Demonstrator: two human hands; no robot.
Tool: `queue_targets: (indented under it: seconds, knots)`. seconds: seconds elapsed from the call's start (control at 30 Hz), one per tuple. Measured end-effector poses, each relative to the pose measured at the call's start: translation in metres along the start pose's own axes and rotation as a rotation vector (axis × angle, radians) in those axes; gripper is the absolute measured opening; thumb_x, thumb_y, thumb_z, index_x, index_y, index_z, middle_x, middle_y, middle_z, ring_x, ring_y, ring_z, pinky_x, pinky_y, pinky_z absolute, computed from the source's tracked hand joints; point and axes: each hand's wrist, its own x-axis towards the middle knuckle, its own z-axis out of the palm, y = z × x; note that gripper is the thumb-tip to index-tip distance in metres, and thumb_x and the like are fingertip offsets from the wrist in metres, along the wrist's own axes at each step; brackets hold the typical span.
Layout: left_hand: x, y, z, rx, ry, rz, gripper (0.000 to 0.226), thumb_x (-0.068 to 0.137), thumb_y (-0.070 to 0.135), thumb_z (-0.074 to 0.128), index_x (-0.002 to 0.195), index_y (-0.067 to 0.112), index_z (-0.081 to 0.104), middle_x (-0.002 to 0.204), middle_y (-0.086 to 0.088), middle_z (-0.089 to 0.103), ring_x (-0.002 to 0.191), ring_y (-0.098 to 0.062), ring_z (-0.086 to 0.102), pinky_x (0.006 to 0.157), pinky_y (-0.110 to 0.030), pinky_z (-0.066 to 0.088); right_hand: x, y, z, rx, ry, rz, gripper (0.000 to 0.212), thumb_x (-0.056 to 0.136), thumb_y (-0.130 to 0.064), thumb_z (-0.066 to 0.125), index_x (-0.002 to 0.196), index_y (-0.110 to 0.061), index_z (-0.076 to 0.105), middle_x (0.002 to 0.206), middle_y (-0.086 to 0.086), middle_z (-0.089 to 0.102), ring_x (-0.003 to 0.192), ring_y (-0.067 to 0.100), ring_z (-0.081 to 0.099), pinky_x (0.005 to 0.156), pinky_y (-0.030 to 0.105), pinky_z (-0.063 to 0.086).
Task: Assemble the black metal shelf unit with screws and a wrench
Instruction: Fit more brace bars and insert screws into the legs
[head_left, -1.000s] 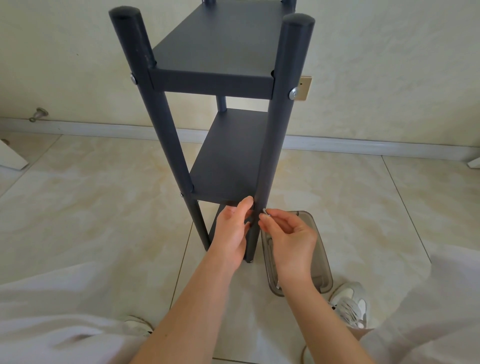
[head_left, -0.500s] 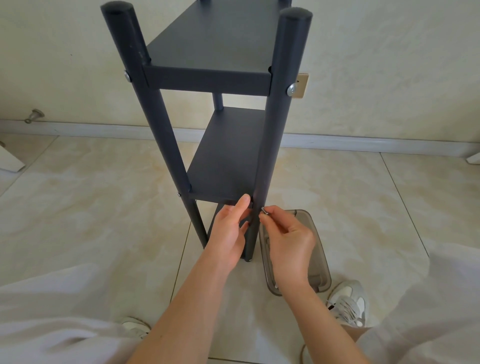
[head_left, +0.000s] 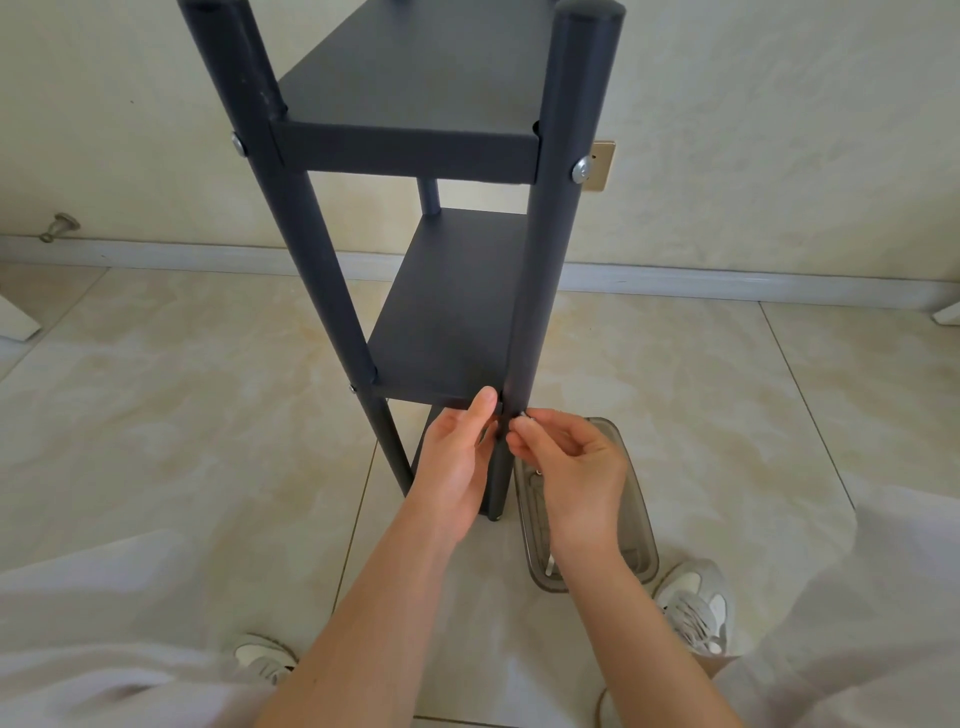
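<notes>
The black metal shelf unit (head_left: 441, 104) stands upright on the tiled floor (head_left: 182, 415) close to the wall, right in front of the person; it looks stiff and fairly light for its height, tall and narrow enough to tip if pushed high up, so it is best steadied low down; the paint looks smooth and probably slippery under fingers. The near right post (head_left: 550, 260) is a round tube, easy to wrap a hand round; a silver bolt head (head_left: 582, 169) already shows on it at the upper shelf. The lower shelf (head_left: 447, 322) is a thin sheet with a folded front edge, which gives the firmest hold. A smoky plastic tray (head_left: 639, 519) lies on the floor just beside the post's foot. The left hand (head_left: 457, 462) holds the lower shelf's front corner against the post, thumb up on the edge, the other fingers hidden beneath; the right hand (head_left: 576, 467) pinches a small screw (head_left: 523, 414) between thumb and fingertips, at the post's side; tiny and smooth, the screw would drop easily, so a fingertip pinch on its head suits best.
</notes>
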Motion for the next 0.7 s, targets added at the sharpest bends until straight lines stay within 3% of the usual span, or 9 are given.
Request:
queue_targets:
  seconds: [0.17,0.43,0.6,0.7]
  knots:
    - [0.001,0.000,0.003,-0.010,0.024,-0.011,0.046,0.079,0.039,0.066,0.108,0.003,0.062,0.103,-0.008,0.075,0.099,-0.018,0.072,0.071,-0.017,0.055,0.011,-0.006,-0.006,-0.158,-0.044,-0.049,0.008,0.081,-0.013,0.080,0.085,-0.012,0.073,0.074,0.002,0.075,0.068,0.016,0.073,0.064,0.022,0.058]
    - [0.000,-0.002,0.004,-0.024,0.044,0.027,0.026,0.091,0.030,0.063,0.104,0.007,0.064,0.102,-0.006,0.075,0.099,-0.018,0.072,0.073,-0.016,0.054,0.022,-0.019,-0.022,-0.202,-0.260,0.000,0.007,0.089,-0.006,0.070,0.095,-0.008,0.074,0.081,0.005,0.077,0.077,0.019,0.075,0.073,0.026,0.060]
    - [-0.002,0.002,0.012,0.123,0.218,0.013,0.018,0.095,0.032,0.065,0.104,0.017,0.065,0.094,0.008,0.076,0.092,-0.009,0.072,0.064,-0.013,0.052,0.032,-0.021,-0.020,-0.403,-0.209,-0.063,0.006,0.087,-0.017,0.074,0.093,-0.015,0.074,0.085,-0.001,0.075,0.079,0.014,0.071,0.074,0.027,0.059]
    - [-0.007,0.003,0.015,0.467,0.451,0.056,0.023,0.087,0.045,0.070,0.082,0.023,0.068,0.071,0.017,0.071,0.081,-0.009,0.070,0.068,-0.021,0.049,0.039,-0.023,-0.021,-0.425,-0.232,-0.054,0.015,0.084,-0.021,0.077,0.099,-0.018,0.073,0.095,-0.003,0.073,0.089,0.014,0.069,0.079,0.030,0.059]
